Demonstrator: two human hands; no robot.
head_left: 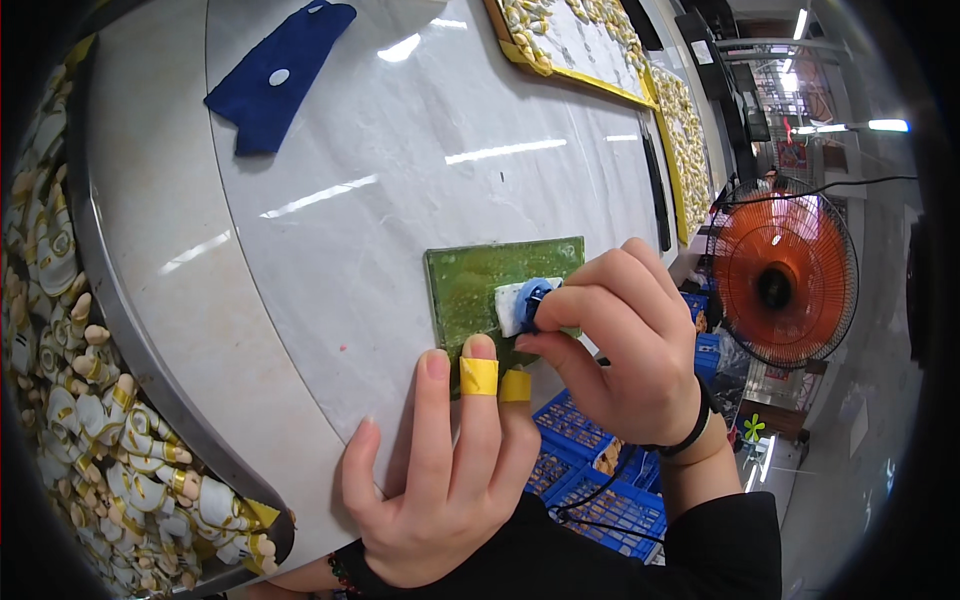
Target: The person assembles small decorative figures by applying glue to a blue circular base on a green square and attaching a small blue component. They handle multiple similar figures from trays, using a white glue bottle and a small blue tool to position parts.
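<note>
A green square pad (470, 285) lies on the white marble table (380, 200). My right hand (620, 340) is closed around a small white and blue piece (522, 303) and presses it against the pad's right part. My left hand (450, 470) lies flat on the table with its fingers spread. Two of its fingertips carry yellow tape and rest on the pad's near edge.
A blue cloth piece (280, 75) lies far left on the table. Yellow-framed trays (590, 45) of small pale parts sit at the back. A bin of white and gold figurines (70, 380) curves along the left. An orange fan (780, 285) and blue crates (590, 470) are to the right.
</note>
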